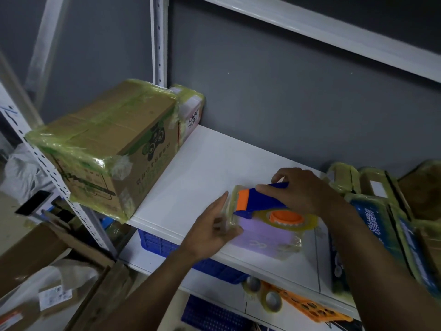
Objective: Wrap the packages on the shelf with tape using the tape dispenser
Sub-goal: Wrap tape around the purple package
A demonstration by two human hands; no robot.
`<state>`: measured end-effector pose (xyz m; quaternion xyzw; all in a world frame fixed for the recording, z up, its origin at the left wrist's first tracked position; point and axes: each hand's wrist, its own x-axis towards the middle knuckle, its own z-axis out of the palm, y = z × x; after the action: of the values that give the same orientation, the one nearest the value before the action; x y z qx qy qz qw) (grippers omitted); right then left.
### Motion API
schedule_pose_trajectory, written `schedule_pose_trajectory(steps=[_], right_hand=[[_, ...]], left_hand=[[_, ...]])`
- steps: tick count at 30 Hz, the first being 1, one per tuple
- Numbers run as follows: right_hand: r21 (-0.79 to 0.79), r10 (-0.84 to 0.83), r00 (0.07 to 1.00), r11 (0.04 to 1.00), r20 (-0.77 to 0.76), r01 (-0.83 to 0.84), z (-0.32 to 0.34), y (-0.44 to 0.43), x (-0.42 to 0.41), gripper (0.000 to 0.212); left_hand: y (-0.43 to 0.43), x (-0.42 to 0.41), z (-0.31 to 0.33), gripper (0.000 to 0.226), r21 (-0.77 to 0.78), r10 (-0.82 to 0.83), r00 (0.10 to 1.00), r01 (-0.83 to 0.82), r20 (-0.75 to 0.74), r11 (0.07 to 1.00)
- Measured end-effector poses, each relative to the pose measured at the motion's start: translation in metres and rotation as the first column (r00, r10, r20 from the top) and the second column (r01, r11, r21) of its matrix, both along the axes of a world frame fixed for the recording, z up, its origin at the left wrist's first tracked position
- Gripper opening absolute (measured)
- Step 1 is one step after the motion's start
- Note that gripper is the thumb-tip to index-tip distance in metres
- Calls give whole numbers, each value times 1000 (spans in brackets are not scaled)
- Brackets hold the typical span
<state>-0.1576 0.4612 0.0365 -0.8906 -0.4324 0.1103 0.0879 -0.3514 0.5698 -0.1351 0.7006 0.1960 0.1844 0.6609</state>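
R hand (303,189) grips tape dispenser (260,203) atop pkg (267,242)

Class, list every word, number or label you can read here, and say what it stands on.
Nothing can be quoted with certainty.
cardboard box: green printed characters, upside down, too blurred.
white package behind it: dark handwriting, too small.
blue packages: white print, blurred.
white label, lower left: blurred.
tape dispenser: no text shows.
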Motion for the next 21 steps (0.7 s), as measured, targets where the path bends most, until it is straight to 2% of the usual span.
schedule_pose_trajectory(steps=[2, 5, 7, 11, 15, 21], right_hand=[[38, 24, 985, 999, -174, -18, 1, -14, 3, 54], [191, 1, 952, 980, -307, 61, -5, -29, 2, 61], [251, -41, 947, 960, -318, 126, -11, -33, 2, 60], [229, -35, 905, 963, -424, 145, -12, -36, 5, 54], [262, -17, 856, 949, -517, 177, -11, -38, 7, 48], [253, -20, 853, 951, -521, 177, -6, -37, 7, 50]], left_hand=[[13, 1, 5, 95, 77, -57, 998, 59, -26, 995], [31, 7, 10, 105, 226, -155, 985, 167, -73, 960], [41, 13, 14, 112, 232, -215, 971, 233, -100, 944], [53, 24, 19, 112, 208, -319, 936, 345, -148, 915], [63, 32, 19, 111, 290, -346, 927, 374, -144, 881], [68, 35, 24, 105, 347, -345, 923, 385, -174, 855]])
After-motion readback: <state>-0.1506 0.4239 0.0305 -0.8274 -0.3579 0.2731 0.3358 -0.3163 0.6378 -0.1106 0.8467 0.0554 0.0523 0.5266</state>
